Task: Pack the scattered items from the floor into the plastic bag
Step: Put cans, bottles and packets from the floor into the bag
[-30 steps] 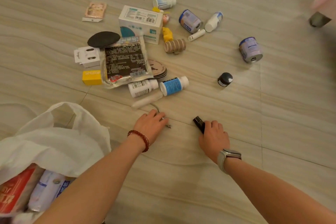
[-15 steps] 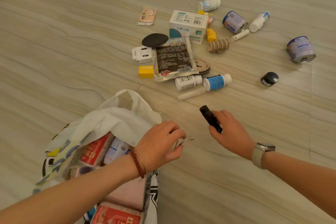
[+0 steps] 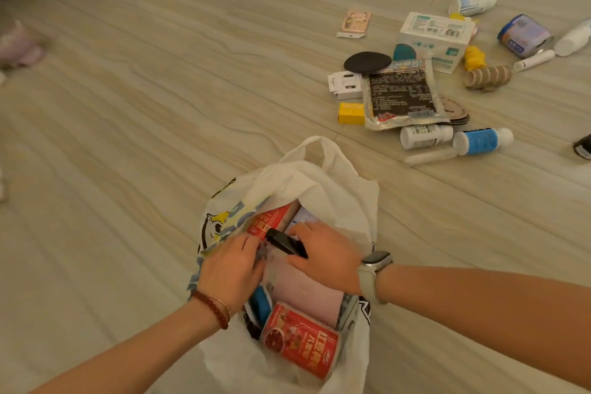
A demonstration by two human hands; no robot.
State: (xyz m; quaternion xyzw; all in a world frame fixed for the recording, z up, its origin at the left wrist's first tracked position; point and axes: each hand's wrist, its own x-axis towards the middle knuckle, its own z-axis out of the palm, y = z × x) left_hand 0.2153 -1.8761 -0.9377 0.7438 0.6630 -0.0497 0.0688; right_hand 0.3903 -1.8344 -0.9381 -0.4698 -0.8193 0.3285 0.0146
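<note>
Black oblong object [image 3: 285, 245] pinched in right hand [image 3: 324, 257] fingers [image 3: 299, 264], long axis slanting over white plastic bag [image 3: 323, 192] mouth; left hand [image 3: 232, 270] alongside, curled, contents indiscernible.

Plastic bag [image 3: 335, 189] mouth crowded by both hands, bare floor [image 3: 160, 137] left — clutter right

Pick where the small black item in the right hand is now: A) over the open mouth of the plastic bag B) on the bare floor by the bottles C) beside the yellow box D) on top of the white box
A: the right hand holds the small black item over the open plastic bag, above the packages inside it.
</note>
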